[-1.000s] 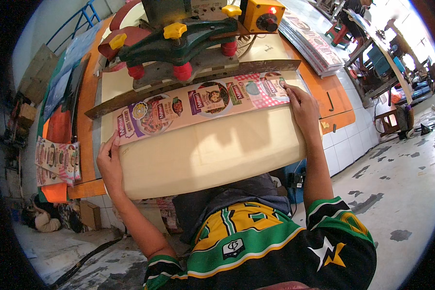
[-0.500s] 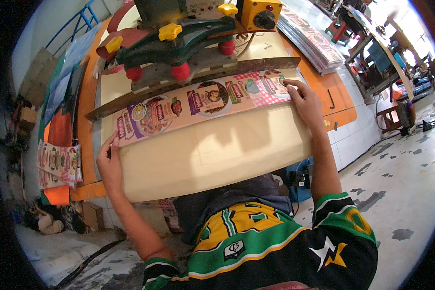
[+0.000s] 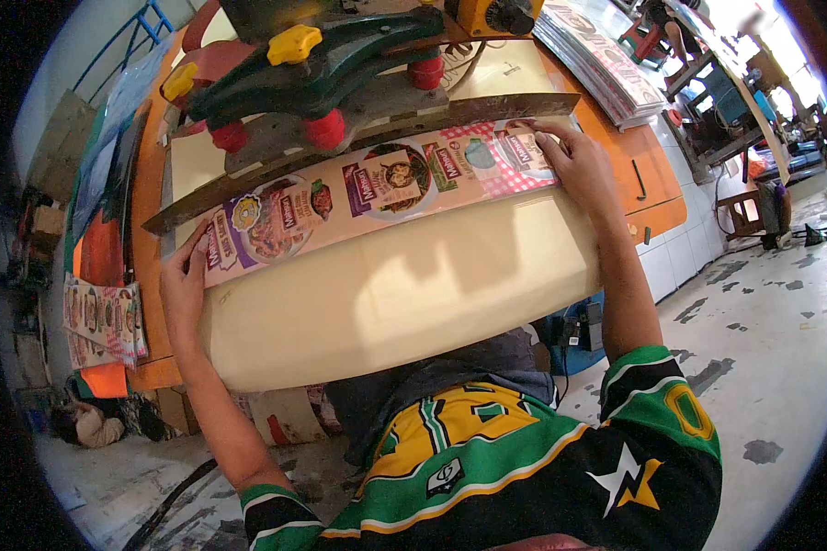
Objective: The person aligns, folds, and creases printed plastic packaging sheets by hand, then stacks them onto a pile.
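Note:
A long printed strip [image 3: 340, 216], pinkish with food pictures and a red checked end, lies on a cream board [image 3: 386, 294]. Its far edge runs along a brown metal bar [image 3: 496, 108]. With thumb and fingers, my left hand [image 3: 184, 289] grips the strip's left end. At the checked right end, my right hand [image 3: 581, 165] has its thumb on top and its fingers bent round the far corner. Beyond the bar stands a machine with a dark green arm [image 3: 340, 69], red feet [image 3: 323, 130] and yellow knobs [image 3: 294, 45].
Similar printed pieces [image 3: 106, 321] lie at the left of the orange table [image 3: 657, 179]. A stack of printed sheets [image 3: 597, 69] stands at the back right. A black hex key [image 3: 640, 180] lies near the right table edge. A yellow control box [image 3: 496, 16] sits at the top.
The view has shifted slightly. My left hand's fingers have moved farther up the strip's left end, and my right hand's fingers have moved toward its far right corner. The strip stays along the bar.

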A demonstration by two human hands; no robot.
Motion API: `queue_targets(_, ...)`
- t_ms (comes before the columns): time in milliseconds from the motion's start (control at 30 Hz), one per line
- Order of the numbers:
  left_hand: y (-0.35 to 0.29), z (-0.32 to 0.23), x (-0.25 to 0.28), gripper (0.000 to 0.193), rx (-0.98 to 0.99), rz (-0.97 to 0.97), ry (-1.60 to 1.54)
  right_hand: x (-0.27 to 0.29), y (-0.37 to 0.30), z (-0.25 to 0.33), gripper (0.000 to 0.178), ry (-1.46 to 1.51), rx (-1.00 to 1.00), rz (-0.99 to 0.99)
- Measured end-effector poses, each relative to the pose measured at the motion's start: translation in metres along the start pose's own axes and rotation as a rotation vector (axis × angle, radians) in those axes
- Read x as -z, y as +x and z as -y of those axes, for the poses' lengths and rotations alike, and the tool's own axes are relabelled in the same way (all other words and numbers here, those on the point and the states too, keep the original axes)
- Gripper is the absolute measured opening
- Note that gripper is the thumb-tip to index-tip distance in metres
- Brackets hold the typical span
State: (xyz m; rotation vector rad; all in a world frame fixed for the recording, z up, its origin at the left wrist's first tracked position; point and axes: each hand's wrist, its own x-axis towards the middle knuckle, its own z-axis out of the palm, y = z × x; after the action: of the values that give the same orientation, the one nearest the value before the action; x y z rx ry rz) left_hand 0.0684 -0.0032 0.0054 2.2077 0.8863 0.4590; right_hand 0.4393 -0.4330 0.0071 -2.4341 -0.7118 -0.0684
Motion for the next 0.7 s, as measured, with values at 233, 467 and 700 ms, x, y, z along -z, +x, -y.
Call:
queue_targets(233,-0.005,-0.014,-0.006,0.04,0.052,-0.076,0.227,-0.005,-0.001,-0.001,0.033,-0.05,-0.007,-0.063)
queue_targets(467,0.0,0.003,-0.004,0.042,-0.022,-0.072,0.156,-0.005,0.003,-0.001,0.033,-0.075,-0.035,-0.03)
queue_targets(700,0.0,0.012,-0.004,0.044,-0.011,-0.073,0.072,-0.004,0.003,0.0,0.032,-0.076,-0.056,-0.022)
